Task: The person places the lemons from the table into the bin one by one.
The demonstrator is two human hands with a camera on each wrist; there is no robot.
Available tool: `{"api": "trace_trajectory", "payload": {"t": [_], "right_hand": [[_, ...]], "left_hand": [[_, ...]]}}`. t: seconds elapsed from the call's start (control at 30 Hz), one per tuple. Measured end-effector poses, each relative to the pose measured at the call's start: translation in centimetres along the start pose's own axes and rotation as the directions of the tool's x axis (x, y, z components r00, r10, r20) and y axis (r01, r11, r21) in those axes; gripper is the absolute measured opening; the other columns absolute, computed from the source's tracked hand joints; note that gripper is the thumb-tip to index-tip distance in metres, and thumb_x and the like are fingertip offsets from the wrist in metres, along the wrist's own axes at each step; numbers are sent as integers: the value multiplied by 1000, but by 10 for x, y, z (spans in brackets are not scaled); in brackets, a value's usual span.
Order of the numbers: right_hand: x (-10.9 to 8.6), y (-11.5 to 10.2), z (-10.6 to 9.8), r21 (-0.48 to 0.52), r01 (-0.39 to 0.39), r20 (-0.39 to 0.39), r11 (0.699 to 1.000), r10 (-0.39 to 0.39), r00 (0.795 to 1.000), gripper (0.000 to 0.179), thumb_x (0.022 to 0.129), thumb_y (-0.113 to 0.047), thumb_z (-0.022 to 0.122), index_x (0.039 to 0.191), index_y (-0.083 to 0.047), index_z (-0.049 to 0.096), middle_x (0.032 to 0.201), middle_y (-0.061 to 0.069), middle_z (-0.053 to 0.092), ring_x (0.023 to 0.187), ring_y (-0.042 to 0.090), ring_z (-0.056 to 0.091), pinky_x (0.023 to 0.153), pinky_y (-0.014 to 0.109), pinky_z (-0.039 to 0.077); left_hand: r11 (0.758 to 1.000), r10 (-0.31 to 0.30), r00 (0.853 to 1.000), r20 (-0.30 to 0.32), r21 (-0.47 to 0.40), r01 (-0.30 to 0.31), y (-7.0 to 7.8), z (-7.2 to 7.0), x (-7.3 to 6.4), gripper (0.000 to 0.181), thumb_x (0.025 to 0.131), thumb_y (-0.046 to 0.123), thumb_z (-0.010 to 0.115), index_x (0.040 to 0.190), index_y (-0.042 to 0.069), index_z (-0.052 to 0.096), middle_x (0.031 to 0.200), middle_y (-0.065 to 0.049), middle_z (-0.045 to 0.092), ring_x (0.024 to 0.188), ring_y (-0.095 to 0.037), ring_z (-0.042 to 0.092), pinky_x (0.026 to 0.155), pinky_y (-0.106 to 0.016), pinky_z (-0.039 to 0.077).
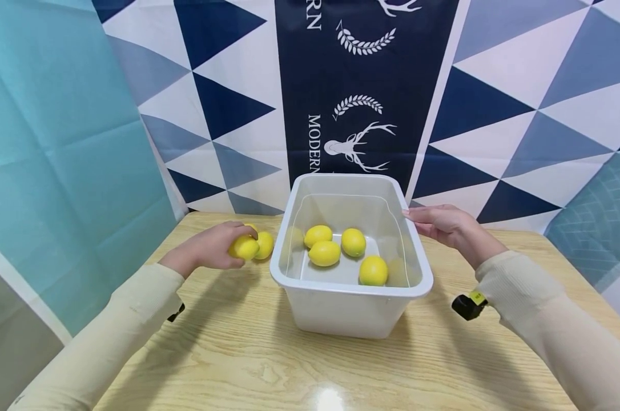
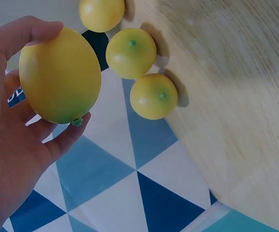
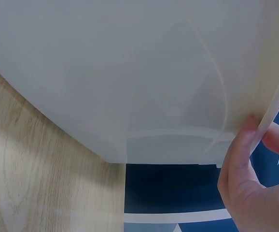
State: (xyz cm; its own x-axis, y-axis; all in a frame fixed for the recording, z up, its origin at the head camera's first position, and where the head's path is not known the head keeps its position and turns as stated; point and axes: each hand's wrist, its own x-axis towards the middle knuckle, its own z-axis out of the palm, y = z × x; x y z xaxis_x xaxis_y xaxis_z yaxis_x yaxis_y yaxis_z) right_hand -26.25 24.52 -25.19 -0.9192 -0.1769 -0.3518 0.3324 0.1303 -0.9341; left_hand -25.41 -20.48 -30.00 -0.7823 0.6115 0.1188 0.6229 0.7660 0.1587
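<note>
My left hand [image 1: 218, 244] grips a yellow lemon [image 2: 60, 77] to the left of the bin, thumb on one side and fingers curled round the other. Beyond that hand more lemons [image 1: 265, 245] lie on the table, partly hidden by it in the head view; the left wrist view shows three, one a lemon with a green tip [image 2: 154, 96]. A white plastic bin [image 1: 341, 311] stands upright mid-table with several lemons [image 1: 324, 253] on its floor. At the bin's right side, my right hand [image 1: 441, 221] pinches the rim [image 3: 277, 96] between thumb and fingers.
The wooden table [image 1: 228, 354] carries the bin and lemons. Close behind it hangs a patterned cloth [image 1: 238, 103] with triangles and a dark deer-print strip. A teal cloth [image 1: 68, 142] hangs along the left side. Black devices [image 1: 468, 307] are worn at the wrists.
</note>
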Motion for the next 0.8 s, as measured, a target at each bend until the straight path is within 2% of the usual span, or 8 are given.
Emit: {"api": "trace_trajectory", "payload": {"t": [0.23, 0.4, 0.57, 0.8], "right_hand": [[2, 3, -3, 17, 6, 28, 1000, -7, 1000, 18, 90, -17, 67, 74, -25, 70, 80, -14, 69, 76, -2, 67, 77, 13, 56], [4, 3, -2, 25, 6, 27, 1000, -7, 1000, 19, 90, -16, 68, 73, -26, 71, 79, -14, 70, 75, -2, 67, 76, 13, 56], [2, 0, -2, 4, 11, 13, 1000, -11, 1000, 18, 89, -17, 68, 74, -26, 71, 80, -14, 69, 77, -2, 67, 78, 13, 56], [1, 1, -1, 18, 6, 4, 1000, -6, 1000, 16, 87, -17, 70, 74, -25, 70, 81, -14, 68, 77, -1, 67, 78, 14, 56]], "left_hand": [[999, 37, 999, 5, 13, -37, 6, -8, 1, 48, 73, 14, 73, 119, 9, 60, 113, -10, 63, 94, -23, 55, 83, -39, 51], [999, 42, 999, 28, 20, -42, 10, -17, 2, 47, 73, 13, 73, 118, 8, 61, 112, -9, 65, 91, -22, 56, 82, -38, 51], [999, 11, 998, 54, 36, -13, 16, -33, 7, 44, 74, 14, 73, 117, 10, 61, 109, -8, 66, 89, -21, 55, 79, -36, 50], [998, -40, 994, 104, 50, 35, 25, -56, 14, 46, 75, 14, 72, 119, 10, 61, 112, -9, 66, 92, -23, 56, 84, -40, 51]]}}
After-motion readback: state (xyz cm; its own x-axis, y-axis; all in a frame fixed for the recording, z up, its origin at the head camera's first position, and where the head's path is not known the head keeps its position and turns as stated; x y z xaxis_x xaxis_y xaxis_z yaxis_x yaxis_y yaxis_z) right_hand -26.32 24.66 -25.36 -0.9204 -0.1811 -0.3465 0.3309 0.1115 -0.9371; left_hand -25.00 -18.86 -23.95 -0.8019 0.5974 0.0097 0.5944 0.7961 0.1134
